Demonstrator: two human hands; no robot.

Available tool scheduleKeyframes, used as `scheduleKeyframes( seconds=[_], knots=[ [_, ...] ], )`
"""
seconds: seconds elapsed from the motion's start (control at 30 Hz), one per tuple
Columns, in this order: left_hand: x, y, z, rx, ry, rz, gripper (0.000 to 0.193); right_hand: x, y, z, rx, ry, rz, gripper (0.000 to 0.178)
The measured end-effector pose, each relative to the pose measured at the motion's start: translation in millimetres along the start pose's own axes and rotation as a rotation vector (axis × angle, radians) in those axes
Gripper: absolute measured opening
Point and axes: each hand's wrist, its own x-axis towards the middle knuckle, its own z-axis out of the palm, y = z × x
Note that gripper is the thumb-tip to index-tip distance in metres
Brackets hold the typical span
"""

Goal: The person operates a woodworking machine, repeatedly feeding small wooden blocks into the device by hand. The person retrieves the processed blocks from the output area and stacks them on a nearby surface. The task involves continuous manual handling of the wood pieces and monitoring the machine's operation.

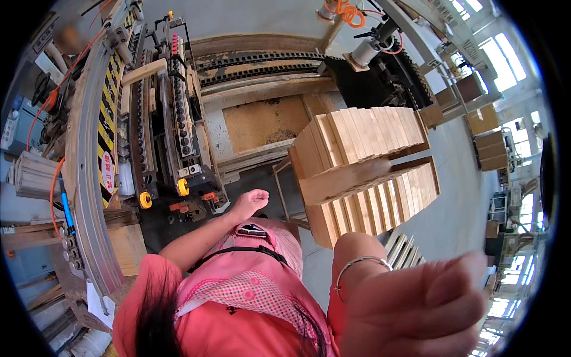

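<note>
My left hand (251, 203) hangs over my lap, its fingers loosely curled together and no object showing in them. It is nearest to the gap between the machine's rails and a stack of pale wooden boards (357, 138). Close to the camera at the lower right, my right hand (425, 306) is raised and slightly blurred. Its fingers are folded in with the thumb against them, and nothing sticks out of it. A silver bangle (364, 260) circles that wrist. Two rows of boards stand on edge on a wooden stand (284, 196), apart from both hands.
A long machine with black-and-yellow striped edging (107, 119) runs along my left. Its rails end in yellow round knobs (146, 200). Ahead lies a wooden frame around a sawdust-covered surface (267, 124). A coiled orange hose (350, 14) hangs at the back. Slats (404, 250) lie below the boards.
</note>
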Motion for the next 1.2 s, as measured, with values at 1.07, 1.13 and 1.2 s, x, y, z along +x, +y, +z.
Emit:
scheduleKeyframes(
  seconds=[1.07, 1.13, 1.2],
  knots=[
    [-100.3, 40.1, -96.1, -0.240, 0.202, 0.126, 0.031, -354.0, 198.6, -261.5, -1.500, -0.960, 0.697, 0.039],
    [-104.3, 38.7, -99.7, -0.239, 0.213, 0.126, 0.032, -349.7, 194.7, -245.3, -1.561, -0.972, 0.768, 0.033],
    [-107.8, 39.8, -101.9, -0.225, 0.207, 0.116, 0.032, -333.7, 190.4, -230.9, -1.623, -1.002, 0.869, 0.024]
  ],
)
